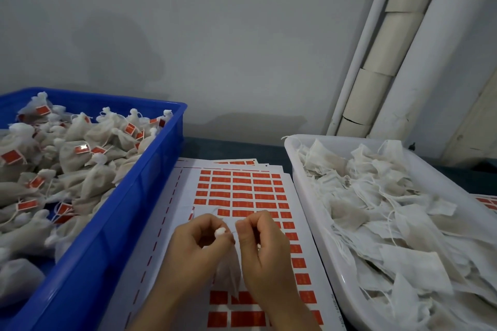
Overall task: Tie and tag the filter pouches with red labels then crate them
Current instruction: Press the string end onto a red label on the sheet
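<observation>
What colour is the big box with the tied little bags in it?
The crate is bright blue, clearest on the left of the head view.

I am counting two hands, the left hand [193, 247] and the right hand [265, 247], together holding one filter pouch [228, 271]. I am registering one blue crate [134, 196] and one white tray [317, 212]. The tagged pouches [80, 158] and the untied pouches [390, 209] are proving too numerous to count. I am reading at least three stacked label sheets [242, 191], plus one further sheet [486, 200] at the right edge.
</observation>
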{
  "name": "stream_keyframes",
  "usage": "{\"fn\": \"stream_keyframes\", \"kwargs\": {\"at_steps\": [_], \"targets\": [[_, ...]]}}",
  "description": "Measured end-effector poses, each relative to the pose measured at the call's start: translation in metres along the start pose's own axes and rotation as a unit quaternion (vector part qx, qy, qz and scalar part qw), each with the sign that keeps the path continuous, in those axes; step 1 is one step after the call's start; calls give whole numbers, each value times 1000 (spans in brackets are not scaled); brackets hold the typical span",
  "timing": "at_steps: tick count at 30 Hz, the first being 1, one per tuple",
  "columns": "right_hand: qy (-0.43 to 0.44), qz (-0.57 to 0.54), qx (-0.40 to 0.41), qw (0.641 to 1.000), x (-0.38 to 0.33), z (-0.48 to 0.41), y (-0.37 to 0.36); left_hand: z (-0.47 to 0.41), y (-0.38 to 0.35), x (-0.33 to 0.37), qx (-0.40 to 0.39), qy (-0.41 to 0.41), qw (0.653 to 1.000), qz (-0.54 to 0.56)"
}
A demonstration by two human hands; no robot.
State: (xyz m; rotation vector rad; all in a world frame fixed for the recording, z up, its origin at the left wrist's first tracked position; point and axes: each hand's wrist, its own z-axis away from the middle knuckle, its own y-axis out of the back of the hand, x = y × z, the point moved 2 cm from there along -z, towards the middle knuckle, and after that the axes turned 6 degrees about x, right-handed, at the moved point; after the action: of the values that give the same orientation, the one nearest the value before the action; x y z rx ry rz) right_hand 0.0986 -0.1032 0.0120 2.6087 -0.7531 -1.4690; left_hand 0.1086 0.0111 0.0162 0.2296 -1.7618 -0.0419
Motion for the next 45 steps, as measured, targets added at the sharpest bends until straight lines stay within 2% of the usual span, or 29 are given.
{"fn": "stream_keyframes", "kwargs": {"at_steps": [6, 11, 13, 16, 19, 22, 25, 28, 30, 32, 35, 37, 41, 45], "targets": [[14, 15, 22, 1000, 0, -2, 2, 0, -1, -1, -6, -16, 1000, -15], [-61, -51, 67, 995, 1, -2, 2, 0, -4, -4, -12, -14, 999, -32], [-95, -72, 44, 992, 2, -4, 3, -1, -3, -3, -14, -9, 1000, -9], [-121, -76, 15, 990, 1, -8, 7, -2, 5, 1, -2, 4, 997, 83], [-155, -86, 81, 981, 5, -17, 23, -6, 17, 4, 96, 43, 987, 122], [-171, -56, 124, 976, 13, -22, 35, -13, 29, 3, 248, 120, 943, 188], [-142, -4, 85, 986, 13, -20, 31, -21, 36, 2, 288, 194, 891, 291], [-108, 56, -6, 993, 11, -19, 27, -25, 40, -1, 315, 237, 853, 343], [-96, 119, -111, 982, 12, -18, 24, -26, 41, -1, 315, 243, 850, 346], [-94, 164, -228, 955, 13, -12, 17, -26, 40, -2, 315, 243, 849, 348], [-77, 217, -321, 919, 17, 0, 7, -25, 39, -1, 309, 227, 860, 335], [-58, 254, -328, 908, 23, 4, 2, -23, 37, 2, 293, 201, 879, 316], [-26, 248, -300, 921, 27, 3, 2, -20, 35, 4, 284, 181, 898, 284], [-73, 183, -278, 940, 29, 1, 7, -21, 32, 3, 271, 205, 891, 301]]}}
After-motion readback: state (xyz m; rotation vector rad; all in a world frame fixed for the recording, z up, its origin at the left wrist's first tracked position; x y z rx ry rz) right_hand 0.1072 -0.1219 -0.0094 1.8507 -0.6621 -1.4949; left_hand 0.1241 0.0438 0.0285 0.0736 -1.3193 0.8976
